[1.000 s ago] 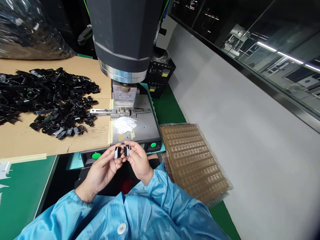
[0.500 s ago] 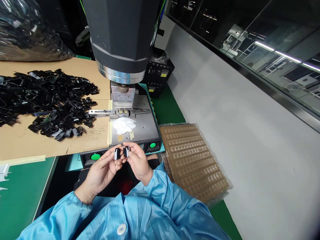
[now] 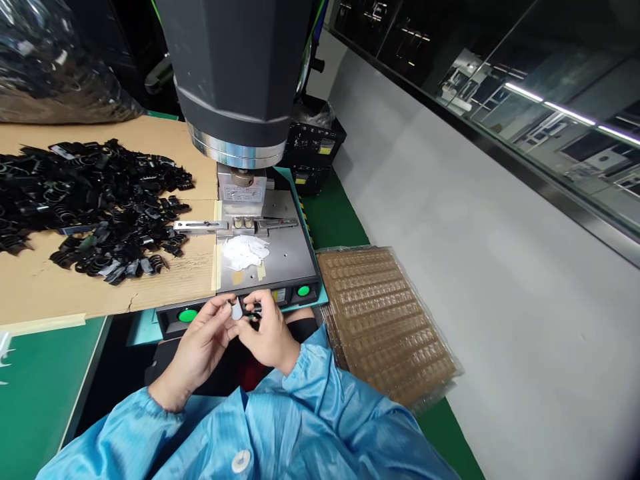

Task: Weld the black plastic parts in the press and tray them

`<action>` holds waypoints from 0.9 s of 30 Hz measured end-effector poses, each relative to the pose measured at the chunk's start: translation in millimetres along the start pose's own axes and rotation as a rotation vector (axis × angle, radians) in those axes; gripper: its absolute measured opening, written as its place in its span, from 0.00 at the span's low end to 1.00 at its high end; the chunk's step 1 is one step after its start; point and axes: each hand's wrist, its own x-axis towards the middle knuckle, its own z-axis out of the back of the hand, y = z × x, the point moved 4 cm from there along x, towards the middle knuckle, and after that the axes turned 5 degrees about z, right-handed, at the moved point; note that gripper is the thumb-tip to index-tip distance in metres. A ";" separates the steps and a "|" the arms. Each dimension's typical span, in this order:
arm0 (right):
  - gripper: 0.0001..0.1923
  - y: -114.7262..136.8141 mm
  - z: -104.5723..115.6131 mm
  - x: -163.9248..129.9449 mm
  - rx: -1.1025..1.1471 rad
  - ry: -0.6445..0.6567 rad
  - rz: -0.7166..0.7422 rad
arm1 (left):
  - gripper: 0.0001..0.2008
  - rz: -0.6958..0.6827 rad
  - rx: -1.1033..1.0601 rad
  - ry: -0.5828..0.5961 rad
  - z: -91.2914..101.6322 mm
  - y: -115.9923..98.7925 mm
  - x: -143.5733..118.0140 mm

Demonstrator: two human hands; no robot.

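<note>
A small black-and-white part (image 3: 236, 309) sits pinched between the fingertips of the left hand (image 3: 203, 343), touching the right hand (image 3: 265, 331), whose fingers close on a second dark piece (image 3: 253, 308) just beside it. Both parts are tiny; their shape is hard to make out. Just beyond the hands lie two green buttons (image 3: 187, 315) on the press (image 3: 240, 87). Farther left, a heap of black parts (image 3: 95, 193) covers cardboard (image 3: 45, 287). Right of the hands lies a stack of brown trays (image 3: 385, 320) on the desk (image 3: 30, 393).
</note>
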 end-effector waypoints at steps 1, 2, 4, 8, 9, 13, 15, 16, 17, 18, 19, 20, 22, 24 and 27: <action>0.21 2.4 -0.6 -0.4 -0.046 -0.002 0.017 | 0.22 -0.016 0.021 -0.010 -0.4 0.9 -0.2; 0.21 3.8 -1.5 -0.5 -0.085 -0.006 0.029 | 0.21 -0.026 0.042 -0.015 -0.9 1.9 -0.4; 0.19 4.1 -2.5 -0.1 -0.148 -0.026 0.046 | 0.20 -0.032 0.074 -0.015 -1.8 3.6 -0.8; 0.15 0.0 -1.3 1.3 -0.162 -0.046 0.069 | 0.20 -0.019 0.099 -0.025 -1.7 3.9 -1.3; 0.14 -1.1 -0.7 1.4 -0.142 -0.045 0.067 | 0.21 -0.012 0.103 -0.027 -1.9 3.6 -1.4; 0.14 -2.4 0.8 0.2 -0.077 -0.049 0.036 | 0.22 0.005 0.115 -0.047 -2.5 3.0 -2.1; 0.14 -0.6 1.6 -0.8 -0.062 -0.053 0.028 | 0.23 0.015 0.115 -0.060 -1.1 3.9 -2.8; 0.14 0.5 2.8 -0.6 -0.052 -0.052 0.031 | 0.23 0.021 0.116 -0.063 0.1 4.6 -3.1; 0.13 1.3 5.1 0.4 -0.044 -0.053 0.041 | 0.23 0.027 0.121 -0.066 1.7 5.3 -3.3; 0.13 1.5 9.2 2.4 -0.039 -0.060 0.056 | 0.23 0.035 0.133 -0.074 3.7 5.9 -3.4; 0.14 0.6 15.7 5.6 -0.041 -0.078 0.070 | 0.23 0.047 0.157 -0.086 5.9 6.4 -3.4; 0.14 -1.8 25.0 9.7 -0.049 -0.108 0.076 | 0.24 0.061 0.187 -0.099 7.9 6.8 -3.5; 0.16 -10.8 52.2 18.9 -0.080 -0.219 0.057 | 0.25 0.091 0.252 -0.108 9.9 7.1 -4.1; 0.16 -22.6 86.5 26.2 -0.114 -0.371 0.015 | 0.27 0.115 0.293 -0.096 9.5 7.2 -5.9; 0.16 -38.5 132.7 29.2 -0.161 -0.542 -0.025 | 0.31 0.142 0.320 -0.093 10.3 9.2 -8.4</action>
